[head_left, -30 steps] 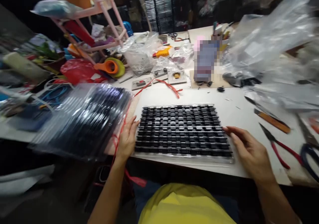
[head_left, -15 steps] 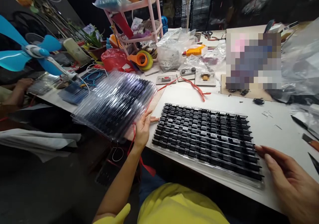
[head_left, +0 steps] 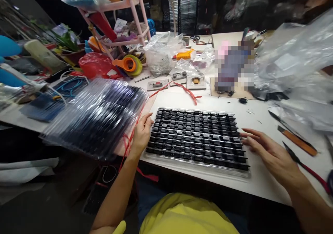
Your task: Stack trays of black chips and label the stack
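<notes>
A clear plastic tray (head_left: 156, 158) lies flat on the white table, filled with rows of small black plastic parts (head_left: 195, 136). My left hand (head_left: 142, 133) is at the tray's left edge, its thumb and fingers closed against the rim, fingertips partly hidden. At the opposite edge is my right hand (head_left: 270, 154), fingers stretched out and apart, their tips at or touching the tray's side. To the left of my left hand, a stack of clear plastic trays (head_left: 96, 119) with dark contents overhangs the front table edge.
Red ribbon (head_left: 191, 95) lies behind the tray and beside the stack. A tweezers-like tool with an orange handle (head_left: 298, 141) and red-handled pliers (head_left: 309, 168) are at the right. Plastic bags (head_left: 293, 70), a pink rack (head_left: 142, 18) and a blue fan (head_left: 10, 46) stand around.
The view has turned to the right, so things appear farther left. My right hand's fingers are now more outstretched beside the tray. My left hand remains at the left edge.
</notes>
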Motion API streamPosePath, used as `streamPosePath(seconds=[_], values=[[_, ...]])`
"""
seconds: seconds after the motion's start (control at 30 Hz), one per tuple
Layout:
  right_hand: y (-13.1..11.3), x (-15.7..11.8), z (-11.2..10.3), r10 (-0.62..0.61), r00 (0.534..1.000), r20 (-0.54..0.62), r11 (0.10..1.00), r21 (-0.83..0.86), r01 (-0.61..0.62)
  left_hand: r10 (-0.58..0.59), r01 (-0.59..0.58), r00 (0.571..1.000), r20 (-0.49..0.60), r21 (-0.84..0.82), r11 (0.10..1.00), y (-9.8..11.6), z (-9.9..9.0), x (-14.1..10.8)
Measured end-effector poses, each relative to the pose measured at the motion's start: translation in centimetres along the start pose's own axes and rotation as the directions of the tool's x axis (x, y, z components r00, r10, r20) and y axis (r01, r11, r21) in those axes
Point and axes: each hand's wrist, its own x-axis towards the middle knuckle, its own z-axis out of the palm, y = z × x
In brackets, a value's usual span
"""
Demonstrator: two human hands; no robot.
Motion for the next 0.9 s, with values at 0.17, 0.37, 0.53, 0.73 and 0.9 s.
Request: streamPosePath(seconds=[0.17,0.37,0.53,0.73,0.9], values=[[-0.1,1.9,0.5,-0.059,0.998,-0.023,0.998,0.033,0.060,0.032,-0.034,0.997,0.069,0.027,0.999,0.5,0.5,0.5],[0.3,1.2,1.8,-0.067,0.992,-0.105,0.996,0.043,0.072,0.060,-0.145,0.982,0.178,0.511,0.848,2.2,1.6,1.1],[0.2,0.5,2.0,-0.068,0.992,-0.106,0.998,0.010,0.069,0.019,-0.132,0.986,0.166,0.709,0.693,3.1,2.8,1.9],[0.4,0.7,2.2,-0.098,0.988,-0.115,0.994,0.046,0.104,0.034,-0.112,0.991,0.130,0.660,0.743,2.8,2.9,2.6],[0.6,1.0,2.4,-0.141,0.984,-0.111,0.983,0.102,0.153,-0.007,-0.024,0.995,0.101,0.306,0.952,1.5,2.2,3.1]])
